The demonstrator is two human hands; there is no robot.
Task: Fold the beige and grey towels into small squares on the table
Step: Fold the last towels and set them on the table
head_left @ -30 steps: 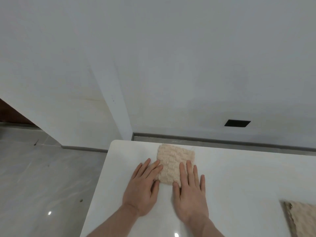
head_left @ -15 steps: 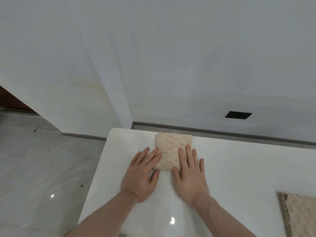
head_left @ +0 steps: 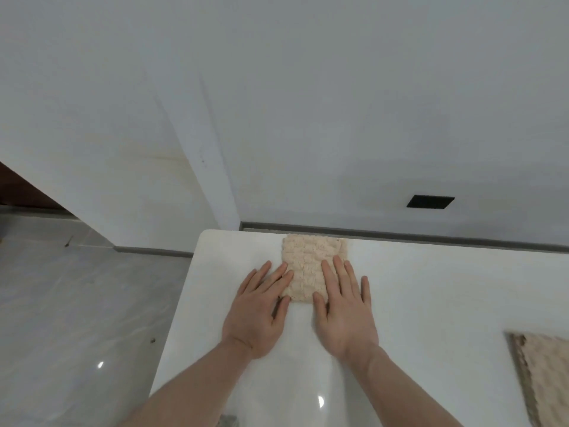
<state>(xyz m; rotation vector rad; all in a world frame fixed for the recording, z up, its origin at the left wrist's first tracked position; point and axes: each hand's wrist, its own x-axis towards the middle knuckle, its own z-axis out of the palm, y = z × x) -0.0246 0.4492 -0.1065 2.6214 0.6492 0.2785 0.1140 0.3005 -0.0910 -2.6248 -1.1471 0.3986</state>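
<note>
A small square of folded beige waffle-textured towel [head_left: 311,266] is seen at the centre of the frame, near the far edge of the glossy white table [head_left: 431,297]. It is pressed flat by the left hand [head_left: 257,309] and right hand [head_left: 343,306], fingers straight. A second beige towel [head_left: 545,377] is cut off at lower right.

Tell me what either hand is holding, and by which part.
Nothing is gripped. Left hand and right hand lie flat, fingers on the folded beige towel's near corners.
</note>
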